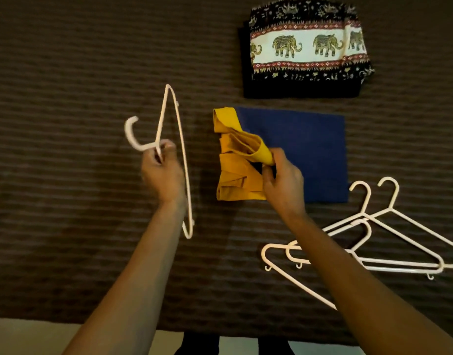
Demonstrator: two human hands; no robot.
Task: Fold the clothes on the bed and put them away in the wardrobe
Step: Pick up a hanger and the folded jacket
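My left hand (162,172) grips a white plastic hanger (180,160) by its neck and holds it upright above the bed, hook pointing left. My right hand (284,180) pinches a fold of a yellow garment (235,175) that lies bunched on the bed. The yellow garment overlaps the left edge of a folded blue cloth (302,149). A folded elephant-print garment (307,47), black with a cream band, lies further back.
Several white hangers (389,242) lie in a loose pile on the bed at the right, partly under my right forearm. The brown striped bed cover (79,85) fills the view. The bed's near edge and pale floor (20,336) show at the bottom.
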